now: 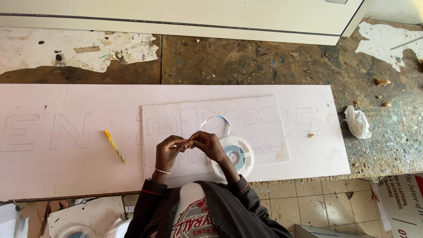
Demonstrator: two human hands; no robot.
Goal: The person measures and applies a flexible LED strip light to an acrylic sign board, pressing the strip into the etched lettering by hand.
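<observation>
At the far left we see a yellow twisted stick (114, 146) lying on the long white board (66, 176). Our left hand (168, 151) curls its fingers together, pinching the end of a thin strip (219, 120). Our right hand (208, 144) meets it, fingertips closed on the same strip, which loops up over the smaller lettered sheet (260, 128). Just beside the right wrist rests the white reel (238, 154). Farther right lies a crumpled white cloth (357, 122).

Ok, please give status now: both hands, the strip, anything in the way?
Left hand and right hand both pinch thin strip. Strip loops up from white reel. Nothing blocking.
</observation>
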